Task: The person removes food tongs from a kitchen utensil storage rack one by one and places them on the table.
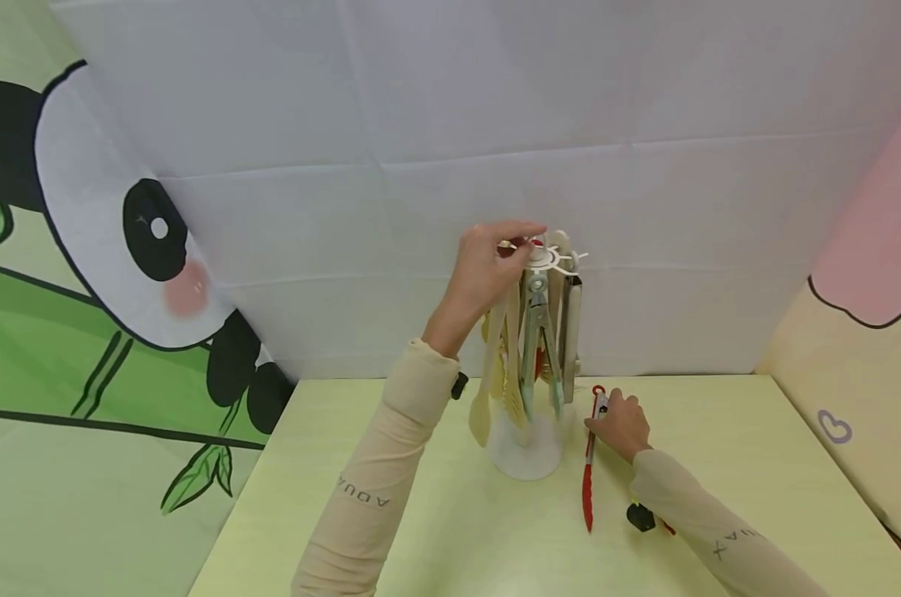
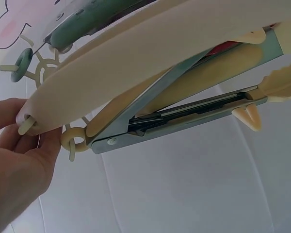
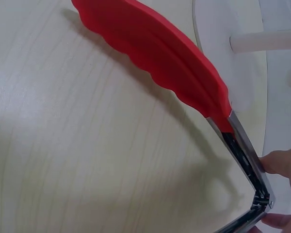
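A white utensil rack (image 1: 526,463) stands on the table, its round top bearing hooks that stick out sideways. My left hand (image 1: 486,264) pinches the rack's top with thumb and fingers. From the hooks hang several beige utensils and green-handled tongs (image 1: 538,319). The left wrist view shows a thick beige handle (image 2: 150,60) threaded on a hook beside the fingers. Right of the rack, my right hand (image 1: 622,427) grips red-tipped tongs (image 3: 160,53) near their metal hinge. Their arms are spread apart, with one red tip pointing toward the table's near side; the sleeve partly hides the other.
The pale wooden table (image 1: 726,464) meets a white cloth wall (image 1: 450,215) right behind the rack. A panda-printed cloth (image 1: 92,240) hangs on the left, and a pink-and-cream printed cloth (image 1: 868,274) on the right.
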`<action>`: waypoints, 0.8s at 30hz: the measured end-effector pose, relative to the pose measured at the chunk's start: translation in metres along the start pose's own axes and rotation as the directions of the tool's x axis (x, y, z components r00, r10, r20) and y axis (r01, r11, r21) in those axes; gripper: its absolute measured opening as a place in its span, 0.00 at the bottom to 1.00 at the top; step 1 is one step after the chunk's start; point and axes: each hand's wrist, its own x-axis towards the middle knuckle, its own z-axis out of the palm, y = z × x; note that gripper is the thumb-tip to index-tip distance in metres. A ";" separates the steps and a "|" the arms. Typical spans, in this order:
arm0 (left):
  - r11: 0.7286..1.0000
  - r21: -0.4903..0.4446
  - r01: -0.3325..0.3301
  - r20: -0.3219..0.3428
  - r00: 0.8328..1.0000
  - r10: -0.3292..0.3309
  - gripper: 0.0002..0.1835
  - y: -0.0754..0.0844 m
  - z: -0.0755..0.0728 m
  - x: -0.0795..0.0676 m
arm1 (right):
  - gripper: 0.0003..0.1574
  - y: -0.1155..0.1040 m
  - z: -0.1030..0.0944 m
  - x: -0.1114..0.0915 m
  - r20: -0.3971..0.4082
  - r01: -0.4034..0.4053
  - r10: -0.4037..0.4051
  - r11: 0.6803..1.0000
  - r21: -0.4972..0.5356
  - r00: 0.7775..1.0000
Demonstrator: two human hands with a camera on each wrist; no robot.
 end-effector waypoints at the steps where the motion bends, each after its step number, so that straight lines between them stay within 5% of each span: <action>1: 1.000 -0.001 0.003 0.000 1.000 -0.003 0.15 0.000 0.000 0.000 | 0.36 0.000 0.001 0.000 0.001 -0.002 0.002 1.000 -0.004 1.000; 24: 1.000 -0.021 0.000 0.023 1.000 0.001 0.16 -0.001 -0.001 -0.002 | 0.29 0.001 0.006 -0.006 0.006 0.042 -0.042 0.999 -0.012 0.999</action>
